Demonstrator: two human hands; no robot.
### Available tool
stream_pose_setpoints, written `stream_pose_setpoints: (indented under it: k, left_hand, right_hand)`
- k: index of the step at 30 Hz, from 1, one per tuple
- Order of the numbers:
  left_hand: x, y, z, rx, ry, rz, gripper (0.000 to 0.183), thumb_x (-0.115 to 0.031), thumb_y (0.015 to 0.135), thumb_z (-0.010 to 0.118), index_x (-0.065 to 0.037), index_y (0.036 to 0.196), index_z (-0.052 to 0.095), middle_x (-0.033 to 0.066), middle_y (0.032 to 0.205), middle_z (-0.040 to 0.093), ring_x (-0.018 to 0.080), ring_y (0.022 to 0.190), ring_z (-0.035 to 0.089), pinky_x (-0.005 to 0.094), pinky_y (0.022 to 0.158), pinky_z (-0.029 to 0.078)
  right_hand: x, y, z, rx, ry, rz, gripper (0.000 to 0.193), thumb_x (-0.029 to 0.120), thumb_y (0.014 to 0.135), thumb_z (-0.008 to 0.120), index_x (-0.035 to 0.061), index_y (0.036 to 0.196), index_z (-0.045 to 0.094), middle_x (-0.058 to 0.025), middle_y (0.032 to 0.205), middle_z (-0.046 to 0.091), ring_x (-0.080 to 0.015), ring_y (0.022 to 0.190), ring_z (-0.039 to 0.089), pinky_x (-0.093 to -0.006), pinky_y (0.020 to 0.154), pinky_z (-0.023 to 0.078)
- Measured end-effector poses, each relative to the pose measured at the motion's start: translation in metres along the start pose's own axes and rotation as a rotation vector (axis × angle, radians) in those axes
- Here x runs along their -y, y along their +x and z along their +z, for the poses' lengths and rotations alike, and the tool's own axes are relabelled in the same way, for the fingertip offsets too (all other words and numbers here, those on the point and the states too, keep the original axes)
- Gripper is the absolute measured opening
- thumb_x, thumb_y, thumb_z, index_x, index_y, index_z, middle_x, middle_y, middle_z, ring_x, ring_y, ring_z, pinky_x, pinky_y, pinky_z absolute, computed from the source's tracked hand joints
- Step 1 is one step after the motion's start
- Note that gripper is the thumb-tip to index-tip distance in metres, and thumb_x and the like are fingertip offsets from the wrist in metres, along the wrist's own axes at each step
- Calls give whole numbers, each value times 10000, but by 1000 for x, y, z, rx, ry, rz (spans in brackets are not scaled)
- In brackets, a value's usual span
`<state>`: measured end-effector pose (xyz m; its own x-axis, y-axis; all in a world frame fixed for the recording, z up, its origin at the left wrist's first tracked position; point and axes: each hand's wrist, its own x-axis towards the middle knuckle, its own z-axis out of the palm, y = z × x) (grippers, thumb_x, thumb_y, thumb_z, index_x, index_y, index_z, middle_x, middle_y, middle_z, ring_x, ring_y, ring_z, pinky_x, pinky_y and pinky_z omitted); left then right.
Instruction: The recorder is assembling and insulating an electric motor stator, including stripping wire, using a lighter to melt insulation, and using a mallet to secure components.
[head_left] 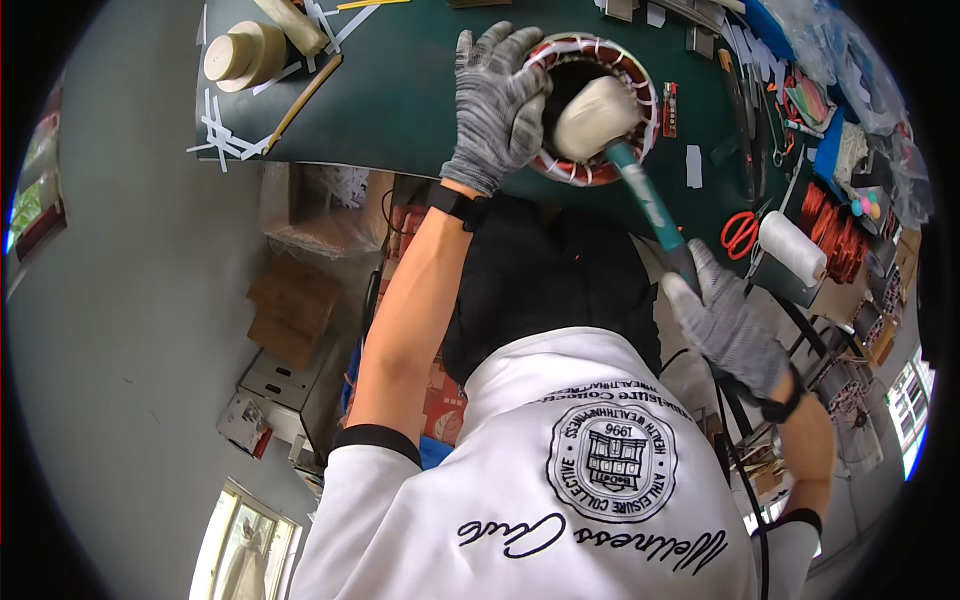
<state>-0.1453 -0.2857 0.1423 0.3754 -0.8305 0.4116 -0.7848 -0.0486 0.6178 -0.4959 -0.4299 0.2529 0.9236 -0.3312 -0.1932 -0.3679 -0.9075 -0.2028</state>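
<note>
A round motor stator (649, 128) stands on the green tabletop, its red copper windings laced with white cord around a dark open bore. My left hand (497, 100), in a grey knit glove, grips the stator's left side, thumb and index finger by its rim, the other fingers stretched away. In my gloved right hand (725, 315) is a mallet, held by the lower end of its teal-and-black handle (645, 197). The mallet's off-white head (598, 118), slightly blurred, is over the stator's opening; whether it touches the windings I cannot tell.
Wooden round blocks (250, 55), a thin stick (303, 103) and white strips (222, 130) lie at the left. On the right are red-handled scissors (740, 235), a white thread spool (792, 247), copper wire coils (835, 235) and plastic bags. An open carton (280, 205) sits below the table edge.
</note>
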Motion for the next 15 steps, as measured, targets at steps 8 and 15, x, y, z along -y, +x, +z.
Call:
stream_pose_setpoints:
  k: [8, 15]
  left_hand:
    - [10, -5, 6, -1, -144, 8, 227, -240, 706, 542, -120, 854, 666, 127, 1222, 545, 325, 1214, 423, 522, 1073, 190]
    - [16, -1, -17, 115, -44, 131, 233, -235, 736, 465, -87, 796, 634, 154, 1202, 565, 356, 1171, 464, 485, 1057, 247]
  right_hand:
    - [-16, 80, -157, -242, 136, 83, 590, 310, 897, 547, -21, 1347, 355, -194, 1299, 482, -277, 1161, 522, -376, 966, 426]
    - [53, 95, -107, 678, 607, 661, 573, 305, 841, 606, 5, 1299, 437, -90, 758, 576, -157, 648, 580, -312, 618, 486]
